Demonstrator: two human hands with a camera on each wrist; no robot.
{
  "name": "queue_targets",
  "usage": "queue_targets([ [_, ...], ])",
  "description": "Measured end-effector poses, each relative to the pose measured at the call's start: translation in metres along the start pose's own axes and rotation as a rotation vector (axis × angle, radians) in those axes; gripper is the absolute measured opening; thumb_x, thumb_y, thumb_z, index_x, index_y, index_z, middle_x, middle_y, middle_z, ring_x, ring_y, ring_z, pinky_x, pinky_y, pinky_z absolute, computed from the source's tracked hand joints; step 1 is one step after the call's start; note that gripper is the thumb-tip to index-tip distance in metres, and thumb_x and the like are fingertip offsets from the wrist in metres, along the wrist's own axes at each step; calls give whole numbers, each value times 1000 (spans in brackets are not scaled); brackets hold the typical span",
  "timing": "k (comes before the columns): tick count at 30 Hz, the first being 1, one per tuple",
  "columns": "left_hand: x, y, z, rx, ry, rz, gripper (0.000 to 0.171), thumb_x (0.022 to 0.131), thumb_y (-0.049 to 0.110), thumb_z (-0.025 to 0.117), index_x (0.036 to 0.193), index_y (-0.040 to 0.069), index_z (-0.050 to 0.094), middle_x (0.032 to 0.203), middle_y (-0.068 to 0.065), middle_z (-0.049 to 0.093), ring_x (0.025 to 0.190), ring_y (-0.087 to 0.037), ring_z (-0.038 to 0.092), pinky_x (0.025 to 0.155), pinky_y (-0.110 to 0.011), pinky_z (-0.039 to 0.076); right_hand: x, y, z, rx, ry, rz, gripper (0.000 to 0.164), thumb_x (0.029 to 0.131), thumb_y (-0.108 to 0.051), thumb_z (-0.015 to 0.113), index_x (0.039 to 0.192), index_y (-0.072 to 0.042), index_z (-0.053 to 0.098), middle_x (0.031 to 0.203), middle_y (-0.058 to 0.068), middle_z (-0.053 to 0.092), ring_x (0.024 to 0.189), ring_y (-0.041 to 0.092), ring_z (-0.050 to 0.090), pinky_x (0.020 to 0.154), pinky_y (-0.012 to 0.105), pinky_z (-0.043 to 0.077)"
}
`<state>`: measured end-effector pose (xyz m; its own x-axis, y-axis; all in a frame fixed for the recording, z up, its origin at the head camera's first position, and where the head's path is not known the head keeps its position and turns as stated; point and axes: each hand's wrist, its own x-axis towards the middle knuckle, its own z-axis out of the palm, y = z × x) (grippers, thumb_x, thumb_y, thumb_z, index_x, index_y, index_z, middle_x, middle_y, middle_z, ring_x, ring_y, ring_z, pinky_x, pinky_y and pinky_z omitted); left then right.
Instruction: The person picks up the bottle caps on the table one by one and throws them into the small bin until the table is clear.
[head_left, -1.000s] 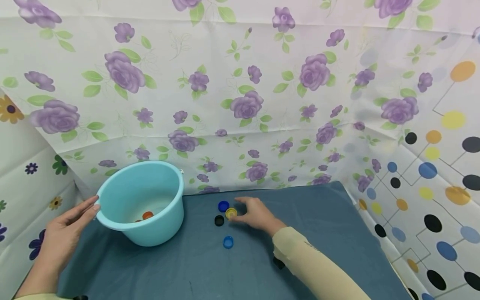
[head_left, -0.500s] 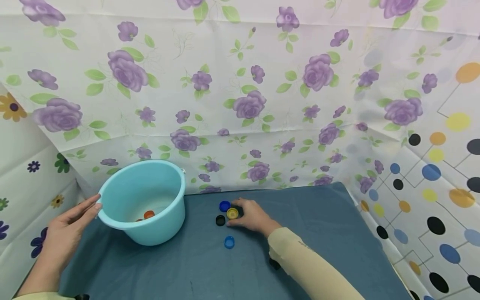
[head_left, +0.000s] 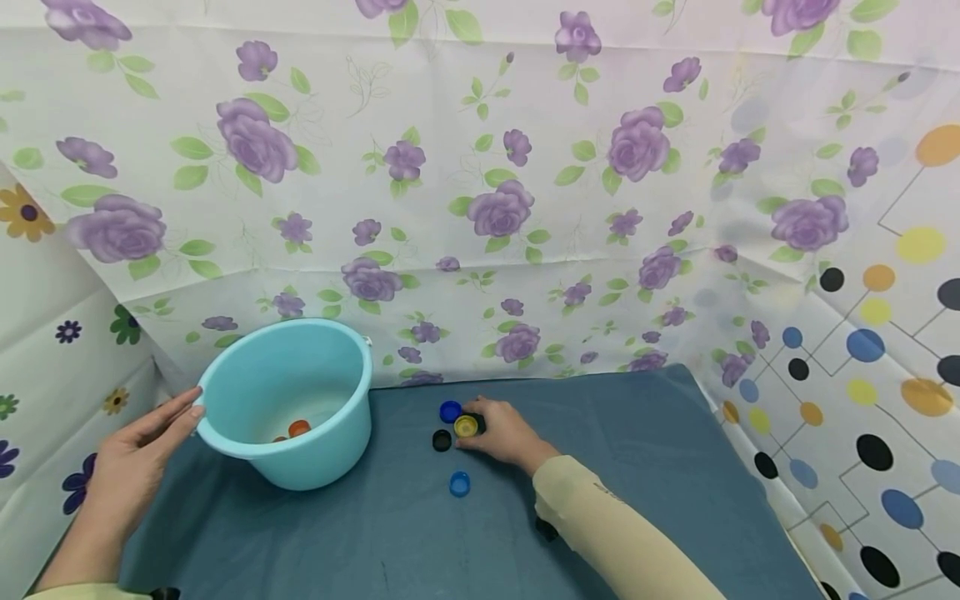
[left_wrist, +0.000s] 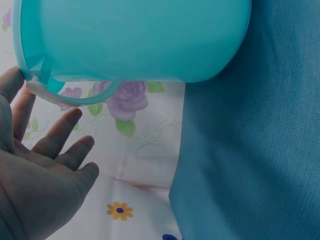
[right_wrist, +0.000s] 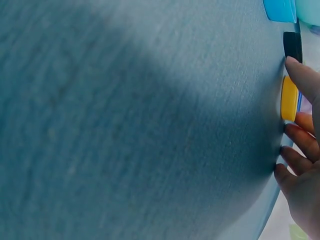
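Observation:
In the head view, a light blue bucket [head_left: 311, 458] stands at left on the blue cloth. My left hand [head_left: 131, 467] pinches its rim between thumb and fingers; in the left wrist view the other fingers hang beside the bucket's handle [left_wrist: 95, 100]. Around a yellow bottle cap [head_left: 466, 427] my right hand [head_left: 508, 433] has its thumb and fingers spread on either side. In the right wrist view a fingertip is at one edge of the yellow cap [right_wrist: 289, 99], with a small gap at the thumb. A dark blue cap [head_left: 451, 411] and a black cap [head_left: 442, 440] lie close by.
A lighter blue cap [head_left: 460, 483] lies nearer the front. Orange caps [head_left: 299, 427] are inside the bucket. Floral sheeting [head_left: 420, 208] rises behind the blue cloth [head_left: 375, 542], and dotted sheeting [head_left: 840, 400] borders the right.
My right hand has moved slightly left and its thumb has come to the near side of the yellow cap. The left hand stays at the bucket rim. The view has shifted slightly.

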<state>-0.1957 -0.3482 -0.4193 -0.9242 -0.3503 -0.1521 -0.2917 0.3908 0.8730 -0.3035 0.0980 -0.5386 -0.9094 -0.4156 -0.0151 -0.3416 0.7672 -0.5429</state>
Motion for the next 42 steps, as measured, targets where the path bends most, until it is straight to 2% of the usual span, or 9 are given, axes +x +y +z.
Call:
queue_targets([
  [6,-1,0,0,-8,-1,5,61,84,61,55,139,40,39,149,16,30,144,-32,13,106,-66,23,0,0,2,-12,28,4,60,79,-49,70,130,-20,56,138,3,53,137,24,37,106,45,40],
  [13,-1,0,-1,-16,-17,3,62,84,61,55,140,40,39,148,20,30,145,-31,11,106,-66,22,-1,3,1,-5,23,-14,59,79,-49,70,129,-20,57,138,2,52,137,25,37,106,47,39],
  [19,-1,0,-1,-2,-11,-16,63,83,63,55,139,41,39,150,16,28,144,-34,11,105,-67,22,-4,6,1,-6,24,6,57,79,-49,70,127,-21,58,139,0,52,138,23,35,108,47,37],
  [27,-1,2,-1,-5,-18,-22,64,82,63,55,140,41,38,149,19,28,145,-33,10,105,-67,22,-5,7,0,0,31,16,51,79,-47,71,121,-20,63,139,-1,52,140,22,32,109,49,35],
  [37,0,3,-2,-8,-32,-31,66,82,65,54,140,40,37,152,13,24,145,-34,8,105,-68,21,-5,9,0,-8,30,20,48,80,-47,70,121,-22,63,141,-2,50,141,20,30,110,48,35],
  [42,0,1,-2,-13,-36,-26,65,82,64,54,140,41,37,151,16,25,145,-34,7,106,-67,20,-7,10,0,-8,24,14,47,81,-45,70,121,-20,63,140,-1,51,141,21,30,109,47,35],
])
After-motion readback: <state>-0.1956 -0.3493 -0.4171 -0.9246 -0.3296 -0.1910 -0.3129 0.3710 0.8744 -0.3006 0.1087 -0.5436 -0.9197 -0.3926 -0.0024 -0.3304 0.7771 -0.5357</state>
